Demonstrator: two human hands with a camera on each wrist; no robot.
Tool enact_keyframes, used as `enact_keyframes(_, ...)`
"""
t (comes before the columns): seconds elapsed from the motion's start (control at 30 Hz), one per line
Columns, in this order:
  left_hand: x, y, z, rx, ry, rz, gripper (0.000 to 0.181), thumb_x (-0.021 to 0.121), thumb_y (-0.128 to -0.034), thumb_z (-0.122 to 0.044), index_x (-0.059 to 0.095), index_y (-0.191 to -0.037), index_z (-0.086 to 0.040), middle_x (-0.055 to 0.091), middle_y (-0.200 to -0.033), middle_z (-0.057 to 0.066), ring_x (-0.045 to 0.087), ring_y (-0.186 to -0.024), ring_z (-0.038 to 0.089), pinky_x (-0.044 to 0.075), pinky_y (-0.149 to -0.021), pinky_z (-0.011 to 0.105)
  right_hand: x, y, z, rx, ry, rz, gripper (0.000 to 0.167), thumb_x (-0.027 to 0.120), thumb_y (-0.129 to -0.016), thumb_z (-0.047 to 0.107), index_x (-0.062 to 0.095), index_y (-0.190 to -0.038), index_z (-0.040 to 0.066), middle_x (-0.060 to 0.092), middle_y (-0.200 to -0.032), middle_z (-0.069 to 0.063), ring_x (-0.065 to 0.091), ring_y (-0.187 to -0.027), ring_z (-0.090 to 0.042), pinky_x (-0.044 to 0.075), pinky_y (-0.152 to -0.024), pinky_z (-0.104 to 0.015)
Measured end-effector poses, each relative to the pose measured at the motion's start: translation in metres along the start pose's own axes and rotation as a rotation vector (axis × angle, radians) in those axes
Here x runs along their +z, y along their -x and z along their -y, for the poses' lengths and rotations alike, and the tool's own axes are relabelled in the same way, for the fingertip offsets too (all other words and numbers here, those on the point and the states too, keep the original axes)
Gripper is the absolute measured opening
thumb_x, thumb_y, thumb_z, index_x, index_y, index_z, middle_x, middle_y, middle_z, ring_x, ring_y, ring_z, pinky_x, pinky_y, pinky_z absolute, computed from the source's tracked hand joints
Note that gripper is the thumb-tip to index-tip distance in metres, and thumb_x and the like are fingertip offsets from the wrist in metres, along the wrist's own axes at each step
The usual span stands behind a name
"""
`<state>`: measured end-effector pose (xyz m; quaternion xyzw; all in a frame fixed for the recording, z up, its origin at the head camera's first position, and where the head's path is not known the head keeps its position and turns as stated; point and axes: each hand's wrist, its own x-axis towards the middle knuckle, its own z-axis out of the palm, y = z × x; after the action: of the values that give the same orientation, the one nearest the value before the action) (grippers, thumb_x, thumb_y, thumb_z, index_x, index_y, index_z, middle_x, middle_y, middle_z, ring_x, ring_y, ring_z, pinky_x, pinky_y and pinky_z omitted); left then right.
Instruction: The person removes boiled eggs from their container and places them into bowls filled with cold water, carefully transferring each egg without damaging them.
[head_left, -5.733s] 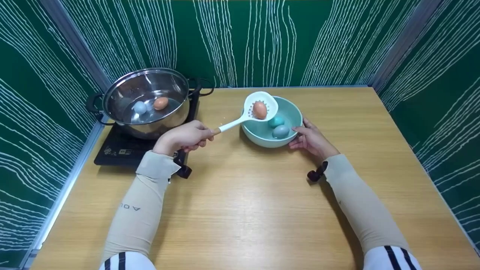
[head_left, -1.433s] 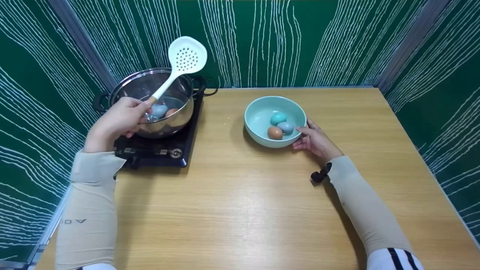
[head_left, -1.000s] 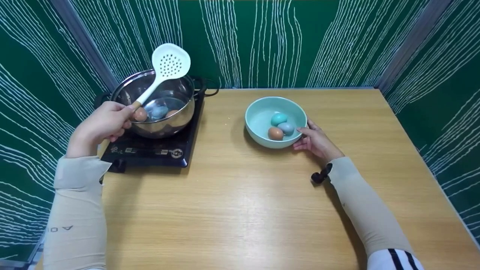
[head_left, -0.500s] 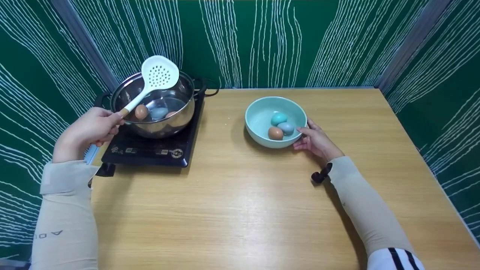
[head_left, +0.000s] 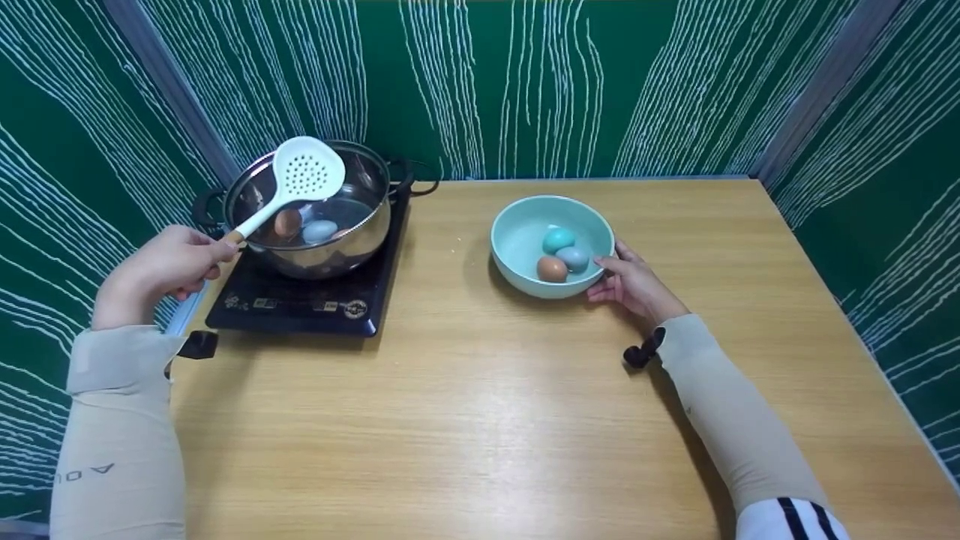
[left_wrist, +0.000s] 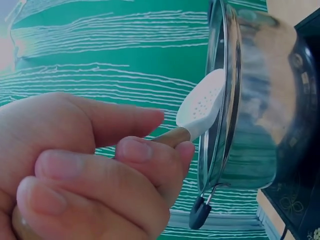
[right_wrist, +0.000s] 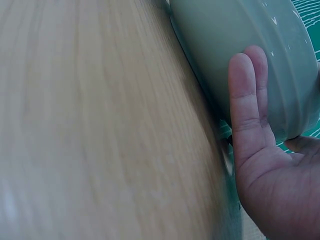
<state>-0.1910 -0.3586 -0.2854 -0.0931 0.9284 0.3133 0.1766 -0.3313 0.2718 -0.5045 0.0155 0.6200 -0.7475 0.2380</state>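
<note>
My left hand (head_left: 161,266) grips the wooden handle end of a white skimmer (head_left: 262,214). The skimmer's perforated head (left_wrist: 202,102) hangs over the mouth of a steel pot (head_left: 330,259), with nothing on it. Inside the pot lie a brown egg (head_left: 288,223), a pale blue egg (head_left: 319,231) and a second brown egg, mostly hidden by the rim. With the thumb at its rim and fingers along its outer wall, my right hand (head_left: 637,281) holds a mint-green bowl (head_left: 517,225). It contains a turquoise egg (head_left: 558,239), a grey-blue egg (head_left: 574,259) and a brown egg (head_left: 552,268).
The pot stands on a black induction cooker (head_left: 300,311) at the table's left. A wooden table (head_left: 480,405) carries everything, with green white-lined panels (head_left: 525,82) at the back and sides. A cable (head_left: 427,187) runs behind the cooker.
Earlier the skimmer carried the brown egg over the bowl; that egg now lies in the bowl. The skimmer has swung left, then come down over the pot. My right hand stays on the bowl.
</note>
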Motion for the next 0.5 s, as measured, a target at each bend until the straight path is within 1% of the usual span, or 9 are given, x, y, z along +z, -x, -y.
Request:
enact_keyframes(0.1, -0.001, 0.001, 0.001, -0.016, 0.006, -0.003, 0.049, 0.045, -0.1166, -0.035, 0.056, -0.139, 0.008, 0.052, -0.076, -0.003, 0.051, -0.064, 0.016, 0.045, -0.060, 0.028, 0.000, 0.000, -0.002, -0.016, 0.011, 0.013, 0.081, 0.052, -0.116, 0.025, -0.003, -0.175, 0.035, 0.065, -0.116, -0.012, 0.077, -0.074, -0.018, 0.067, -0.079, -0.035)
enact_keyframes(0.2, -0.004, 0.002, -0.001, -0.033, -0.002, -0.018, 0.049, 0.045, -0.1171, -0.033, 0.055, -0.139, 0.010, 0.050, -0.077, -0.001, 0.051, -0.065, 0.017, 0.046, -0.060, 0.029, -0.001, 0.000, -0.003, -0.033, 0.009, 0.025, 0.083, 0.053, -0.116, 0.024, -0.004, -0.175, 0.034, 0.059, -0.124, -0.015, 0.077, -0.074, -0.019, 0.067, -0.079, -0.035)
enact_keyframes(0.3, -0.008, 0.004, -0.003, -0.037, -0.029, -0.035, 0.049, 0.047, -0.1171, -0.032, 0.056, -0.137, 0.011, 0.051, -0.076, 0.000, 0.051, -0.067, 0.019, 0.046, -0.062, 0.030, -0.001, 0.000, -0.003, -0.034, 0.003, 0.024, 0.082, 0.053, -0.116, 0.025, -0.003, -0.175, 0.035, 0.059, -0.125, -0.016, 0.077, -0.074, -0.019, 0.067, -0.078, -0.035)
enact_keyframes(0.5, -0.015, 0.007, -0.005, -0.046, -0.089, -0.045, 0.047, 0.047, -0.1169, -0.028, 0.058, -0.135, 0.014, 0.050, -0.070, 0.000, 0.052, -0.063, 0.020, 0.045, -0.061, 0.032, -0.001, -0.001, -0.001, -0.027, 0.001, 0.021, 0.079, 0.050, -0.117, 0.024, -0.002, -0.175, 0.038, 0.063, -0.117, -0.013, 0.077, -0.074, -0.020, 0.067, -0.079, -0.035)
